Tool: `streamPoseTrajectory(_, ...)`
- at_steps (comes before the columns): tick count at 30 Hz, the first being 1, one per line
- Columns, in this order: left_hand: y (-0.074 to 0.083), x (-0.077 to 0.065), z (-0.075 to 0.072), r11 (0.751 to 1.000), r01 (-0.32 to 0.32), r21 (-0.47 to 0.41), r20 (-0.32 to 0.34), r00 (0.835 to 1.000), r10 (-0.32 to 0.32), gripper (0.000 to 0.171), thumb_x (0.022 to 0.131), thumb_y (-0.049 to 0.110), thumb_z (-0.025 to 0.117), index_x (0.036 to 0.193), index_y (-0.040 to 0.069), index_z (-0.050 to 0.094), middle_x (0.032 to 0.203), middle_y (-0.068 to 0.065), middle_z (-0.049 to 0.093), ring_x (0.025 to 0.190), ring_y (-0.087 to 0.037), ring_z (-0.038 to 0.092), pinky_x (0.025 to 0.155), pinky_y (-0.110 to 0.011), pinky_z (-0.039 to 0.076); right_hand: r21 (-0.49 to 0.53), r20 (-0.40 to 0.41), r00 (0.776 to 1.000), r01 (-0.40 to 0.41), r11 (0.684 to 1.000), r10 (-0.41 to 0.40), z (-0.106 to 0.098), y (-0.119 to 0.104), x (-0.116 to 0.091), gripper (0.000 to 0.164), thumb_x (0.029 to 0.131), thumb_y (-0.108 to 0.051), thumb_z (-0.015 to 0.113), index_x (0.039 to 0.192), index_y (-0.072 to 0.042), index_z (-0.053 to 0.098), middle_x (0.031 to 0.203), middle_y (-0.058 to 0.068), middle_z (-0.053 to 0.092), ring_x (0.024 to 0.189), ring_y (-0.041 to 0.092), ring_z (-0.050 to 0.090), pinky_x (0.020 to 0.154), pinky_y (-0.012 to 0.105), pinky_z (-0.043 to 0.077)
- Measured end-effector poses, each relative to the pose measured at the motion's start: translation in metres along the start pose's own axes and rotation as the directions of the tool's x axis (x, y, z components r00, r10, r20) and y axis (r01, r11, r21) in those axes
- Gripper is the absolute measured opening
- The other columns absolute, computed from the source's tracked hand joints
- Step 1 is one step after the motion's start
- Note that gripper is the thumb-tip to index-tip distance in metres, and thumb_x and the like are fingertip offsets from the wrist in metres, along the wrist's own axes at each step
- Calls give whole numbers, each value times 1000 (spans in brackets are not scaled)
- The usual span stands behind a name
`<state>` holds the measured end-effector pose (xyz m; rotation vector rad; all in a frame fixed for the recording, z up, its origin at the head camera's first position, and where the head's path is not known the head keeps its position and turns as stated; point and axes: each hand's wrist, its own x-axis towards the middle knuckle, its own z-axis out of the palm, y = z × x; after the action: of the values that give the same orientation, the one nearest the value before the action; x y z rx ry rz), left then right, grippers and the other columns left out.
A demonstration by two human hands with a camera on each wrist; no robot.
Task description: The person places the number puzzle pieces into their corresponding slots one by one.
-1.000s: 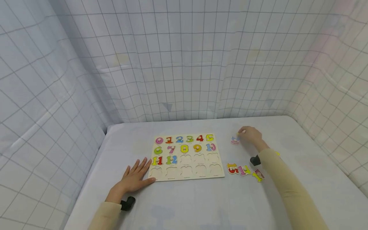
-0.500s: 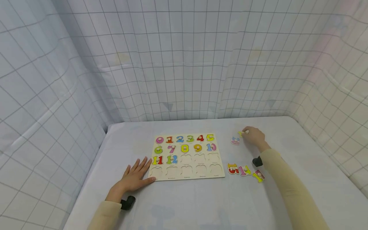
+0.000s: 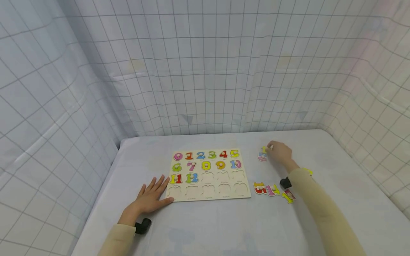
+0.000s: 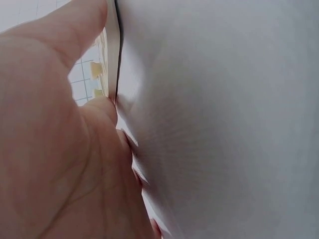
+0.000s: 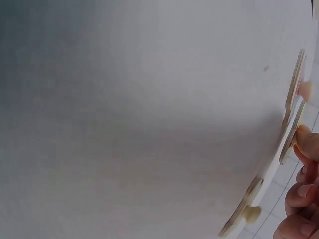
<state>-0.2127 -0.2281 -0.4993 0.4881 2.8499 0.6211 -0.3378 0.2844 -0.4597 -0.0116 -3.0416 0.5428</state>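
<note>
White table bearing number board; my right hand clamped on yellow piece.
The number board, seated with numerals 0 to 12, lies mid-table; clock positions refer to its centre. At 8 o'clock, my left hand lies palm down, fingers spread, thumb touching the board's edge. At 2 o'clock, my right hand pinches the yellow piece, apparently by its knob, which my fingertips cover. A blue-and-pink piece sits at the yellow piece's 6 o'clock. Between 3 and 4 o'clock, running outward: yellow-and-red 15 piece, pink-and-yellow piece, yellow-and-dark-red piece. At 3 o'clock, my right sleeve partly covers a half-hidden piece.
</note>
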Motion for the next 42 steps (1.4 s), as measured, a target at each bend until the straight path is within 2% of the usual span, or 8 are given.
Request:
streamPoseTrajectory(7,-3,1,1,1000,6,-5,-6,1000,-6,91,85,66,52,152,11,23,156,-15,15,141,-41,2,105,-63,-5,-38,21,994,105,994,-104,12,-36,1,27,94,-30,60,104,-6,65,69,2,56,58,17,49,50,31,38)
streamPoseTrajectory(12,2,-3,-4,1000,0,-21,-3,1000,0,91,85,67,51,152,12,22,156,-15,14,141,-41,1,105,-63,-7,-44,6,970,244,969,-244,20,-70,-7,22,91,-32,65,96,-11,67,65,-1,51,55,15,44,48,28,34)
streamPoseTrajectory(20,-8,5,5,1000,10,8,-11,1000,-10,93,84,68,52,152,12,23,156,-14,16,141,-41,4,105,-64,-2,-9,52,904,425,905,-424,26,-124,-25,15,89,-32,67,89,-18,67,59,-7,48,50,10,42,44,25,30)
streamPoseTrajectory(28,-7,5,3,1000,11,12,-15,1000,-11,93,84,69,51,152,11,23,156,-14,16,141,-40,4,105,-63,-3,-34,66,805,592,805,-589,52,-161,-36,11,88,-33,68,86,-22,68,56,-12,45,48,5,41,41,21,29)
streamPoseTrajectory(31,-5,3,1,1000,9,13,-5,1000,-9,93,84,70,49,152,12,22,156,-14,15,141,-40,2,105,-63,-4,-14,102,790,608,793,-604,59,-171,-39,9,88,-32,69,86,-23,68,57,-12,46,48,4,41,41,21,28)
streamPoseTrajectory(37,-4,2,0,1000,1,1,-7,1000,-1,94,83,70,50,152,13,21,156,-14,15,141,-40,2,105,-63,-5,7,189,796,585,811,-575,67,-184,-44,10,88,-33,67,83,-25,65,59,-10,46,51,6,41,43,22,24)
streamPoseTrajectory(42,-5,4,2,1000,9,3,-8,1000,-9,92,84,67,52,152,12,23,156,-14,15,141,-40,3,105,-63,-4,16,205,789,589,808,-580,71,-189,-47,11,88,-33,68,82,-25,65,58,-10,45,49,6,38,42,22,22)
